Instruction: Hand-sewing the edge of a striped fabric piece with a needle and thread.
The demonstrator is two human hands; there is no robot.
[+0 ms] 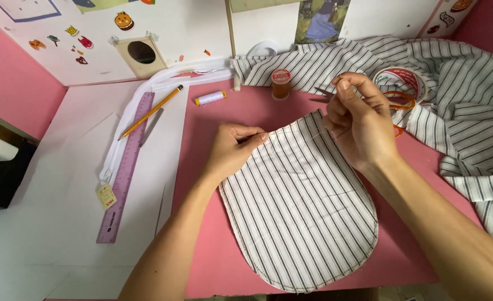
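A rounded, pocket-shaped piece of white cloth with dark stripes (299,206) lies flat on the pink table (207,245). My left hand (232,147) pinches its upper left corner between thumb and fingers. Raised just above the cloth's top edge, my right hand (358,120) has its fingertips pinched together, apparently on a thin needle or thread that is too fine to make out. Behind that hand lie orange-handled scissors (399,100), mostly hidden.
A pile of the same striped fabric (469,95) fills the right and back. An orange thread spool (281,83), a white spool (209,98), a tape roll (405,78), a purple ruler (126,167), a yellow pencil (151,111) and a white zipper (163,83) lie about, partly on white paper (62,195).
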